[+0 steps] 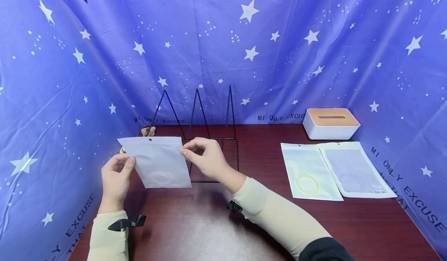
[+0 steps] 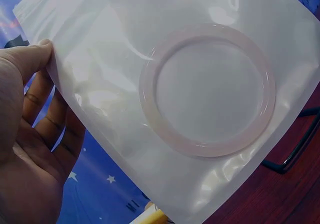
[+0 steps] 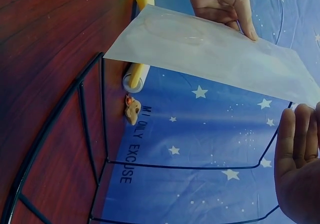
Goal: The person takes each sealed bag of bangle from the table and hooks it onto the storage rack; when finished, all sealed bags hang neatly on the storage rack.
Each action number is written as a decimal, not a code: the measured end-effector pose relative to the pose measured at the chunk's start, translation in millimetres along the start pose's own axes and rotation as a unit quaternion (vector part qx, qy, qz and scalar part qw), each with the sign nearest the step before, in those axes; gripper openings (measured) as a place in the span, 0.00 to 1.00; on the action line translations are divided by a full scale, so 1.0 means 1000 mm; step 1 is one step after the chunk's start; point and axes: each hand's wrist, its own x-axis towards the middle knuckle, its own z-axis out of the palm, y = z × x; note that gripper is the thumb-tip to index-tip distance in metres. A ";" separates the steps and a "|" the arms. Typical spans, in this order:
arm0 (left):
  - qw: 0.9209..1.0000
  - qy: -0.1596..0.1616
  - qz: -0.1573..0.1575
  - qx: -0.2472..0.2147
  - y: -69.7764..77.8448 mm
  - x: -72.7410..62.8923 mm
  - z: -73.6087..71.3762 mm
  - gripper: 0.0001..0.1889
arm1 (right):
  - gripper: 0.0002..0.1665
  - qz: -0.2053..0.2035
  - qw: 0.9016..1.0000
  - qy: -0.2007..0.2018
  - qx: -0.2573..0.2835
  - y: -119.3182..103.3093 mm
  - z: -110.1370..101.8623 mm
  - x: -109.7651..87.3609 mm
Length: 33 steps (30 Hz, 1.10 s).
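A white zip bag [image 1: 158,162] hangs upright above the table with a small hole near its top edge. My left hand [image 1: 116,175] pinches its left side between thumb and fingers. At the upper right edge, my right hand [image 1: 208,160] pinches the bag with thumb and fingertips. Inside, a pale pink bangle [image 2: 148,94] shows through the clear face in the left wrist view. Behind the bag stands a black wire rack [image 1: 223,138] with pointed uprights, partly hidden by the bag and my right hand.
To the right lie two flat zip bags, one [image 1: 304,160] with a pale yellow ring inside, the other [image 1: 343,164] overlapping it. A white tissue box [image 1: 331,132] with a wooden lid stands behind them. A small brown figurine [image 3: 131,110] and a yellow-and-white cylinder [image 3: 135,81] sit beyond the rack.
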 end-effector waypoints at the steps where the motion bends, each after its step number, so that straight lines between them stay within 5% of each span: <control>1: 1.000 0.001 -0.001 0.000 0.000 0.000 0.000 0.02 | 0.04 -0.001 1.000 0.001 -0.001 -0.001 0.001 0.001; 33: 0.999 0.042 -0.012 -0.018 -0.002 0.003 -0.002 0.07 | 0.04 0.019 1.000 0.007 0.005 0.003 0.015 0.006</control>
